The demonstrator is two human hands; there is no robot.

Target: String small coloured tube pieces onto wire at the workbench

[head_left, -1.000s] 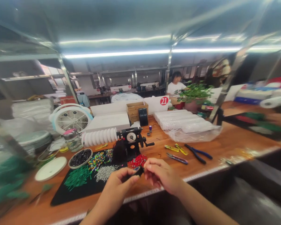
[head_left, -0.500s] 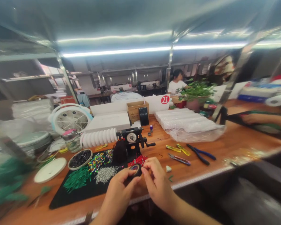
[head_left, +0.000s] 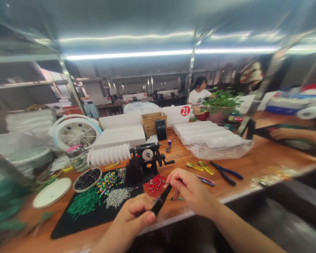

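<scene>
My left hand (head_left: pixel 135 216) grips a roll of black tape, mostly hidden by its fingers. A strip of the black tape (head_left: pixel 162 200) runs up and right from the roll to my right hand (head_left: pixel 192 191), which pinches its free end. Both hands hover over the near edge of the wooden bench (head_left: pixel 255 163), just right of a black mat (head_left: pixel 94 218). Red beads (head_left: pixel 155 183) lie right behind the strip. A black hand-crank device with a dial (head_left: pixel 147 158) stands behind them.
The mat holds piles of green pieces (head_left: pixel 83 203), silver pieces (head_left: pixel 117 196) and coloured beads (head_left: pixel 107 180). A bowl of black beads (head_left: pixel 87 178), a white lid (head_left: pixel 52 187) and a fan (head_left: pixel 75 131) are at left. Pliers (head_left: pixel 225 172) lie right. Another person's arm (head_left: pixel 295 135) rests far right.
My right hand has drawn away up and to the right, pulling a strip of black tape off the roll. My left hand has dropped slightly lower with the roll.
</scene>
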